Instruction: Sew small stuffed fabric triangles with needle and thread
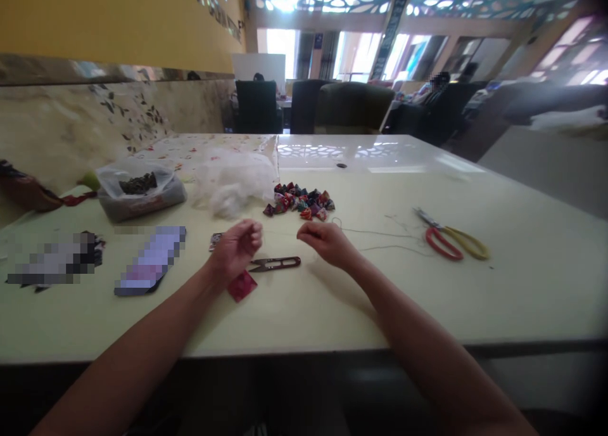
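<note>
My left hand (237, 247) is closed above a red fabric square (242, 286) and the tips of small thread snips (278, 264). A faint thread seems to run from it toward my right hand (327, 241), whose fingers are pinched together. What exactly sits between the fingers of either hand is too small to make out. Loose thread (380, 232) trails on the table to the right of my right hand. Behind the hands lies a pile of small patterned fabric pieces (304, 201). A dark patterned square (216, 240) is partly hidden by my left hand.
Scissors with red and yellow handles (456, 241) lie at the right on the pale table (522, 284). A phone (152, 258), a bag with dark contents (141, 192) and clear plastic with white stuffing (232, 185) are at the left. Chairs and people are beyond.
</note>
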A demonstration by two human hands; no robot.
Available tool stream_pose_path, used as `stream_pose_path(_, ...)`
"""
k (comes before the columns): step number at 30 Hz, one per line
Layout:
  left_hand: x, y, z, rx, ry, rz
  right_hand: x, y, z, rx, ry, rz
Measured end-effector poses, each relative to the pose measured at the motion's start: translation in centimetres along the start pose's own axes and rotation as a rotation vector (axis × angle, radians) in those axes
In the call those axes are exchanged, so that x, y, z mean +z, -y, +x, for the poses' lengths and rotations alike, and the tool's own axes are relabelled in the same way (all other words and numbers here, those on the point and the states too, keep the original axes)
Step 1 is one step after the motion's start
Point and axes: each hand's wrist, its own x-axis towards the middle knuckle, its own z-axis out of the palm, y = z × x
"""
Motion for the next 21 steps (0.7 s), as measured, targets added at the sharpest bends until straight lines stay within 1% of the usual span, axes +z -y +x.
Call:
stream_pose_path(3,-0.7,-2.1,0.8,0.209,-0.112,-0.013,-3.4,-1.0,0.0,0.086,-0.041,0.064)
stream_pose_path(5,-1.4,-3.8,1.3,0.331,-0.159,-0.051,-5.9,-1.2,-0.5,0.15,-0.186,0.115)
stream_pose_path(6,-1.8,-4.6,1.6,0.382,-0.203,-0.073,-7.2,-1.3,-1.0,0.174,-0.261,0.126)
stream_pose_path(7,-2.1,-5.4,1.8,0.422,-0.248,-0.084,-8.4,-1.2,-1.5,0.194,-0.33,0.122)
stream_pose_path(8,-2.5,-6.1,1.9,0.459,-0.269,-0.094,-9.5,-1.1,-2.0,0.212,-0.377,0.101)
stream_pose_path(9,-2.8,-6.8,2.0,0.49,-0.296,-0.102,-10.7,-1.1,-2.6,0.231,-0.4,0.065)
stream_pose_path(11,-3.4,-8.0,2.1,0.53,-0.338,-0.109,-13.1,-1.1,-3.8,0.275,-0.401,-0.025)
stream_pose_path(14,-4.3,-9.3,2.2,0.602,-0.399,-0.137,-17.1,-1.6,-5.6,0.327,-0.414,-0.096)
stream_pose_path(16,-4.8,-9.9,2.3,0.669,-0.431,-0.133,-19.9,-1.9,-6.8,0.374,-0.445,-0.15)
stream_pose_path(18,-5.3,-10.3,2.5,0.734,-0.441,-0.1,-22.5,-1.8,-8.1,0.448,-0.491,-0.267)
stream_pose_path(21,-5.8,-10.6,2.6,0.783,-0.432,-0.061,-25.8,-1.0,-10.3,0.54,-0.581,-0.408)
